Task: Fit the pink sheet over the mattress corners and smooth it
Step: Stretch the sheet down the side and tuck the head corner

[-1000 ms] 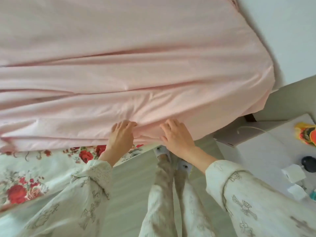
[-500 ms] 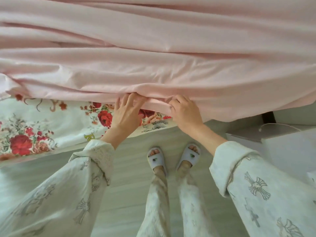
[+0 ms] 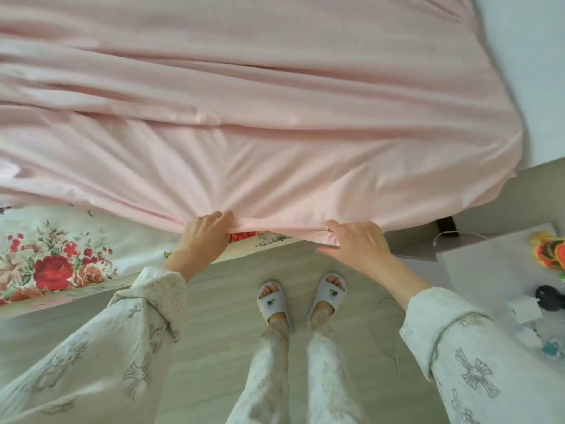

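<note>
Left hand and right hand each hold a grip on the pink sheet hem; between the grips it pulls taut, floral mattress exposed left of them

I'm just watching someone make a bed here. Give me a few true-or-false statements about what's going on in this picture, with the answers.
1. Both hands grip the near edge of the pink sheet. True: left hand, right hand.
2. The sheet lies perfectly flat. False: long folds run across it.
3. A flowered mattress shows below the sheet at the left. True.
4. The person is barefoot. False: they wear pale slippers.
5. The sheet already covers the whole near side of the mattress. False: the flowered part at the left is bare.
</note>
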`<state>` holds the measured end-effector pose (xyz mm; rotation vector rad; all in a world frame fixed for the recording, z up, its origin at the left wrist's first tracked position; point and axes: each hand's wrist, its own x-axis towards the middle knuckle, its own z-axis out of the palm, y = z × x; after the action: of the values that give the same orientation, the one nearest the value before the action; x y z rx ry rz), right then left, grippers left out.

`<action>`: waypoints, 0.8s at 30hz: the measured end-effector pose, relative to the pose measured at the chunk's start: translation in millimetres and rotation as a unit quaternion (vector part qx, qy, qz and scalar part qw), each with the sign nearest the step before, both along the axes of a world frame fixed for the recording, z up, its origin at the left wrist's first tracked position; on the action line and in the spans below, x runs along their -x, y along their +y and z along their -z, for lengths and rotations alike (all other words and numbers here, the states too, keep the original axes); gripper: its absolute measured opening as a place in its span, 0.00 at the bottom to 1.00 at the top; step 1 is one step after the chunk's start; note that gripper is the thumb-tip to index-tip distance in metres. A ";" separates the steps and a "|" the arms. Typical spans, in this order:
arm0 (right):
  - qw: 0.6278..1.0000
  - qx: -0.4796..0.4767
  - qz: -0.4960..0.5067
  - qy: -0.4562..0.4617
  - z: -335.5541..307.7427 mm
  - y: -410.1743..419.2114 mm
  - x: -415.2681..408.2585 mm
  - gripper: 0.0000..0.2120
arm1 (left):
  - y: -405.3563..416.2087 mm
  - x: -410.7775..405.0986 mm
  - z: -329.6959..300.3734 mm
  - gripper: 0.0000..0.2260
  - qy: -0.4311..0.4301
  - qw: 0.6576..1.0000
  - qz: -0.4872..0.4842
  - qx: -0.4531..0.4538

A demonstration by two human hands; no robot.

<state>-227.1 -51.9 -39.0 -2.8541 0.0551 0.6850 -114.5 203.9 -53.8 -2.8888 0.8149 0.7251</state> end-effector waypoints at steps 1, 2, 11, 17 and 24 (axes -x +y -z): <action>0.999 0.018 0.018 0.023 -4.0 0.9 1.3 0.15 | -0.8 5.7 -3.5 0.11 0.015 1.000 0.012 -0.003; 0.998 0.025 0.037 0.044 -8.2 1.9 2.9 0.12 | -1.6 11.8 -5.8 0.12 0.028 0.999 0.017 -0.009; 0.995 0.022 0.045 0.089 -17.8 -2.4 29.3 0.13 | 3.3 47.0 -13.7 0.10 0.071 0.996 0.024 -0.044; 0.971 0.058 0.037 0.230 -6.3 -3.1 53.5 0.15 | -11.3 82.7 -3.0 0.11 0.179 0.981 0.006 -0.076; 0.978 0.033 0.041 0.203 12.8 -10.3 66.4 0.31 | -10.7 109.7 5.9 0.07 0.093 0.995 -0.023 -0.005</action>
<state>-293.5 -62.2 -51.9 -2.7049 0.2584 1.2564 -224.2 193.1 -59.7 -2.8727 0.7597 1.0112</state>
